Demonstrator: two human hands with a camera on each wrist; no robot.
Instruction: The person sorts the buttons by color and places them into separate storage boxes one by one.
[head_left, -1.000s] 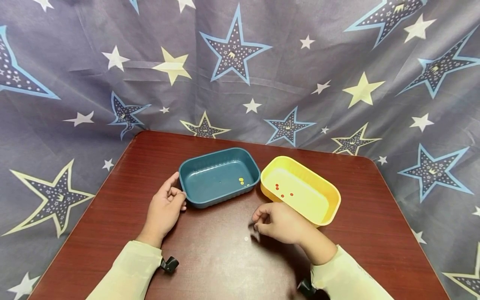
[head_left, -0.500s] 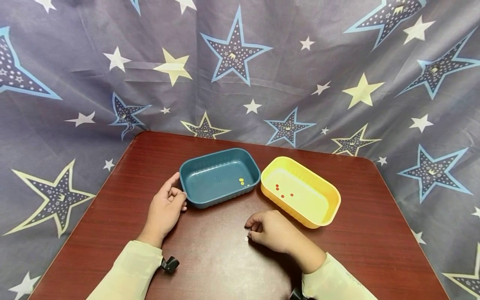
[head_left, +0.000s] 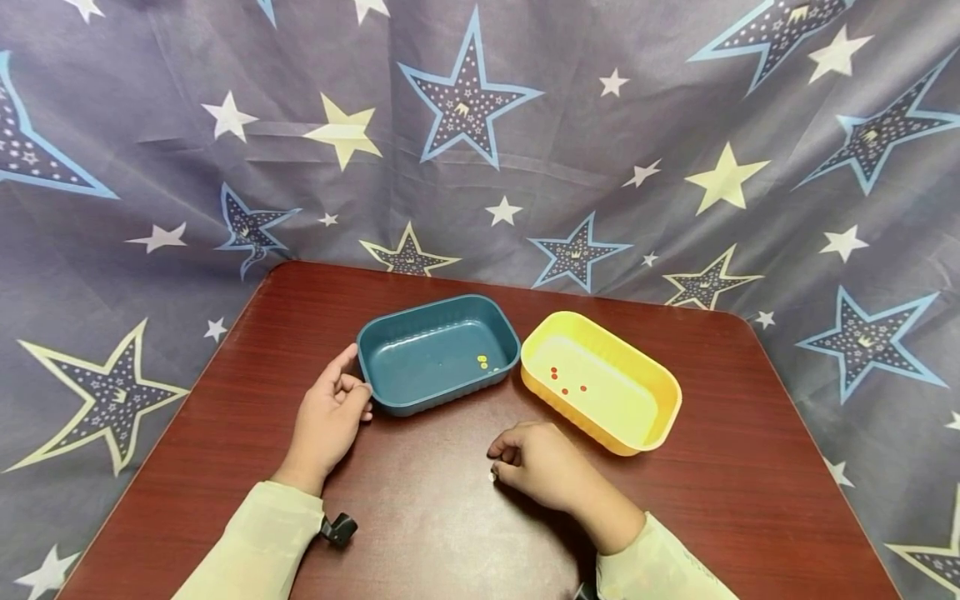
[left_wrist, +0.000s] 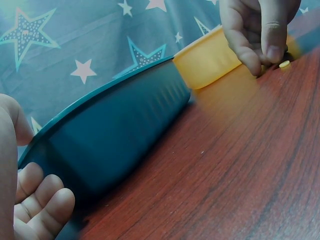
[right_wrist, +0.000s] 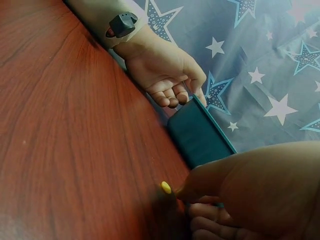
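My left hand (head_left: 327, 421) grips the left end of a dark teal plastic tub (head_left: 435, 400), index finger along the rim and thumb at the near corner. In the left wrist view, its other fingers (left_wrist: 55, 205) curl against the tub's outer wall. On the bare wood, a small yellow disc (right_wrist: 166, 187) lies right at the thumb tip of my right hand (head_left: 543, 467). That hand is low over the table, fingers bent, with thumb and index finger apart. Small yellow discs (head_left: 482, 361) lie inside the teal tub.
A yellow tub (head_left: 660, 417) stands at an angle to the right of the teal one, their ends close together. Several red discs (head_left: 565, 391) lie in it. The reddish-brown table (head_left: 420, 500) reaches back to a grey star-patterned curtain (head_left: 450, 192).
My right hand has come down and left from beside the yellow tub to the loose yellow disc. The left hand, both tubs and the disc stay where they were.
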